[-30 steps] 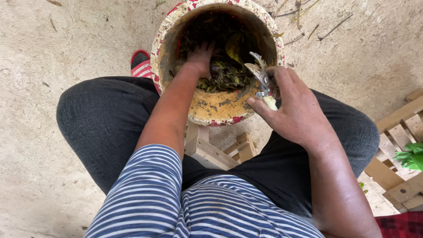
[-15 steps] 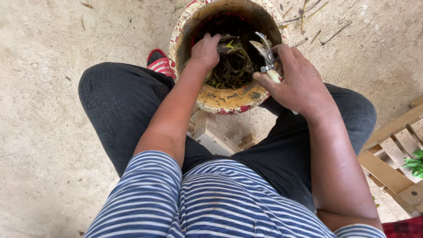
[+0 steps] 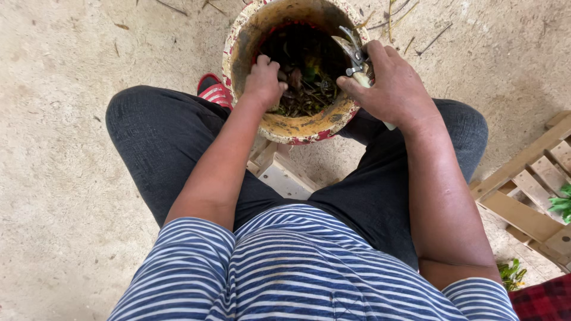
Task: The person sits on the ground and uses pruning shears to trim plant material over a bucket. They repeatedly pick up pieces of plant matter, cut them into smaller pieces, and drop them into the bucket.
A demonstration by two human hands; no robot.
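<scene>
Bucket, worn yellow with red-flecked rim, stands on the sandy ground between the seated person's knees, holding dark plant cuttings with some green among them. Left hand, inside the bucket at its near-left wall: fingers curled shut into the cuttings; half a second ago it lay higher and flatter on the heap, so it now seems to be gathering a handful. Right hand, over the bucket's right rim: closed firmly round pruning shears, whose blades point up over the bucket's mouth; its place has hardly changed. Judgement: the shears are idle while the left hand sorts. Red sandal, just left of the bucket. Wooden stool, just nearer than the bucket, under the person. Wooden pallet, well right of the bucket, with green leaves on it
</scene>
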